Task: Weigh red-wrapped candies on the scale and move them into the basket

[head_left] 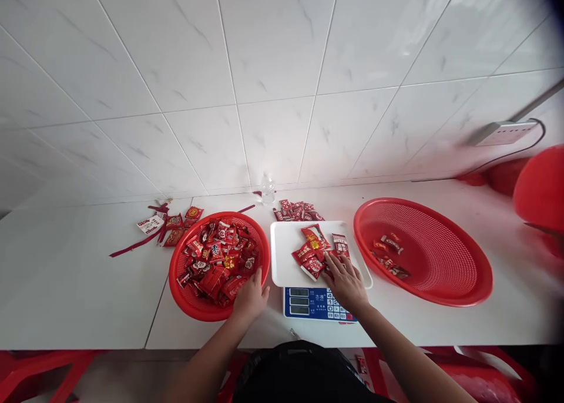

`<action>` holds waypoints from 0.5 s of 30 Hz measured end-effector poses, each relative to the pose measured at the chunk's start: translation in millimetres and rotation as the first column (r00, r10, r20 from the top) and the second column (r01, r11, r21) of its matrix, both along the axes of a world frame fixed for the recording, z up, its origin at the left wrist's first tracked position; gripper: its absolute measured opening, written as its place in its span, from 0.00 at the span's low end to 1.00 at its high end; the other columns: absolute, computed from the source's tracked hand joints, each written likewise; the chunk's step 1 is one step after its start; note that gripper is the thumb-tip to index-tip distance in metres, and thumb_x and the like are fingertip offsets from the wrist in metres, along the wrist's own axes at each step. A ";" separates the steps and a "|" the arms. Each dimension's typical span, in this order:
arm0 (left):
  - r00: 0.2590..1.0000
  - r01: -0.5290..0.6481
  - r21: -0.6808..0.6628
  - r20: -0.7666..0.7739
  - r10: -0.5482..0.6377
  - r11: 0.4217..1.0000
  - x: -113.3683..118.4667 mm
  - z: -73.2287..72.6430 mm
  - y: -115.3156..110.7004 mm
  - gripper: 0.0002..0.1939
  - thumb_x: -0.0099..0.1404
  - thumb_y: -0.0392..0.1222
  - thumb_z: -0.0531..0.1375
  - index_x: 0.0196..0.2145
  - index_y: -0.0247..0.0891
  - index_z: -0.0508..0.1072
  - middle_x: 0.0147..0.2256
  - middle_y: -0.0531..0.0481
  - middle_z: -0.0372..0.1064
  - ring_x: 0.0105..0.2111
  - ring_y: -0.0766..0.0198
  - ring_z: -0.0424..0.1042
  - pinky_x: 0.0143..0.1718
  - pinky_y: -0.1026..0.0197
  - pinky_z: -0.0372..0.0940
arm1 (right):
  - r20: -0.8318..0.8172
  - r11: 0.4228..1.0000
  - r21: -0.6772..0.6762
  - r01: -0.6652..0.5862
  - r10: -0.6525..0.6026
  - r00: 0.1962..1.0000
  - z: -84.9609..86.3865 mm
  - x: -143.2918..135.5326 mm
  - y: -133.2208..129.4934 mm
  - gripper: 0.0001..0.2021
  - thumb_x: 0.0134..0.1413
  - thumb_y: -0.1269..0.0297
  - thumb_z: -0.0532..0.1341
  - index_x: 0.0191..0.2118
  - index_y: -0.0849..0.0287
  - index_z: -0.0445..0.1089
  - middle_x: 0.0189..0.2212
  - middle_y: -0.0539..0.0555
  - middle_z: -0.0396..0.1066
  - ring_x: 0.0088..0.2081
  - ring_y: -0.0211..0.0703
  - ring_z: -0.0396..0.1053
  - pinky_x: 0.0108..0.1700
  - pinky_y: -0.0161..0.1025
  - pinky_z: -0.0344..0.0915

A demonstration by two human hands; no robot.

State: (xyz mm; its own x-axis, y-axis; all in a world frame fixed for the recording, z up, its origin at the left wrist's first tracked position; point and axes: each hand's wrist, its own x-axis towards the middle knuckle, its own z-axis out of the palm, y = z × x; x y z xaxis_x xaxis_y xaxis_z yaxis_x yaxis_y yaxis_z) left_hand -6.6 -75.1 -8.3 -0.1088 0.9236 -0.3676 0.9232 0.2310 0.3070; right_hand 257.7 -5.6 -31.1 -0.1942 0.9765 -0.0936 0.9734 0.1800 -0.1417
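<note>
My left hand [252, 297] is at the right rim of a round red basket [178, 300] filled with small red packets [215, 278]. Its fingertips reach in among the packets, and what they may hold is hidden. On the white tray [282, 274] of a blue digital scale [315, 304] lie several red packets [314, 267]. My right hand [346, 282] rests over the right part of that tray, fingers spread, touching the packets there. A larger red basket [445, 268] to the right holds a few packets [391, 244] at its left side.
Behind the tray lies a pile of red packets [297, 211], with a clear bottle [267, 188] near the tiled wall. Packets [174, 235], dark red strips [136, 245] and a printed card [150, 223] lie at the back left. A power strip [504, 133] is at the right.
</note>
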 end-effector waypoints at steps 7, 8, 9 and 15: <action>0.991 -0.073 0.002 -0.116 0.073 0.997 9.1 7.7 0.7 0.26 0.64 0.43 0.46 0.59 0.36 0.53 0.54 0.41 0.62 0.50 0.55 0.65 0.45 0.57 0.58 | -0.059 0.988 -0.069 -0.137 0.133 0.989 11.2 20.2 7.3 0.27 0.58 0.51 0.46 0.62 0.49 0.48 0.60 0.47 0.54 0.62 0.53 0.42 0.56 0.51 0.49; 0.989 -0.082 0.000 -0.127 0.082 0.997 10.4 8.5 1.1 0.26 0.64 0.43 0.46 0.59 0.36 0.53 0.53 0.41 0.62 0.49 0.55 0.65 0.44 0.57 0.58 | -0.069 0.985 -0.075 -0.156 0.151 0.986 12.6 23.5 9.2 0.26 0.57 0.51 0.47 0.61 0.48 0.48 0.60 0.47 0.54 0.61 0.53 0.43 0.55 0.51 0.50; 0.986 -0.095 -0.005 -0.139 0.093 0.995 11.7 9.3 1.4 0.26 0.64 0.44 0.46 0.59 0.37 0.53 0.53 0.40 0.63 0.48 0.55 0.66 0.44 0.57 0.58 | -0.078 0.981 -0.078 -0.175 0.169 0.982 13.8 26.8 10.9 0.26 0.57 0.51 0.48 0.61 0.48 0.48 0.60 0.47 0.54 0.61 0.53 0.44 0.55 0.51 0.50; 0.965 -0.185 -0.022 -0.195 0.177 0.983 19.2 14.6 2.9 0.25 0.63 0.45 0.46 0.57 0.37 0.57 0.49 0.39 0.66 0.47 0.54 0.67 0.43 0.55 0.58 | -0.143 0.964 -0.063 -0.259 0.248 0.958 14.4 38.7 17.6 0.26 0.56 0.52 0.50 0.60 0.46 0.51 0.59 0.48 0.57 0.60 0.53 0.46 0.55 0.52 0.50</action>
State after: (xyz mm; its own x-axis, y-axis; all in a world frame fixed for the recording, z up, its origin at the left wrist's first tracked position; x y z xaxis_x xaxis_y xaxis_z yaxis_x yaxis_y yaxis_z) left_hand 12.5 -72.2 6.3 -0.3447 0.8671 -0.3596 0.9055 0.4081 0.1160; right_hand 296.4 12.0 -16.8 -0.4503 0.8839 -0.1262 0.8688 0.4011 -0.2903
